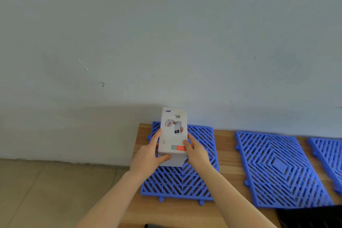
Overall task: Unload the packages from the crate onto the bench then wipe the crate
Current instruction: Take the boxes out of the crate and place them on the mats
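A white package [173, 135] printed with a product picture and a barcode sits over the leftmost blue grid mat [177, 181] on the wooden bench [227, 155]. My left hand [149, 153] grips its left side, thumb curled across the near end. My right hand [194, 151] holds its right side with fingers along the edge. A black object, possibly the crate [311, 216], shows only at the bottom right corner.
A second blue grid mat [277, 168] lies to the right, and part of a third [329, 155] at the frame's right edge. The bench ends just left of the first mat, with tiled floor [46, 190] below. A grey wall [166, 42] stands directly behind.
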